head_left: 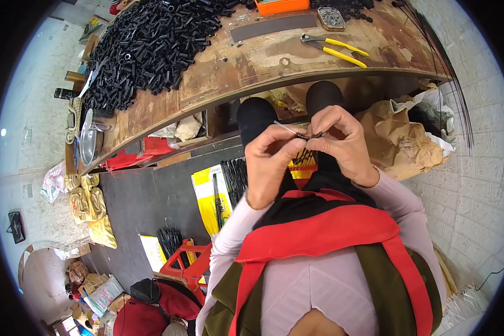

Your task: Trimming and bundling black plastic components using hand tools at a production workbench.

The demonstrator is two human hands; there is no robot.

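Note:
My hands meet over my lap, fingertips close together. Both pinch a small, thin dark piece [309, 136]; its exact kind is too small to make out. My left hand [267, 159] is closed on one end, thumb against forefinger. A thin whitish strip [284, 127] sticks out above that hand's fingers. My right hand [341, 143] is closed on the other end with thumb and fingertips. Below the fingers, a yellow and red package with dark rods [303, 162] lies on my lap, partly hidden.
Ahead stands a worn wooden bench [201, 84] with a heap of short black tubes [151, 50], yellow-handled pliers [336, 49], a small box of metal bits [331, 19] and an orange tray [283, 5]. Crumpled brown paper [400, 140] is at right, a red stool [190, 263] at left.

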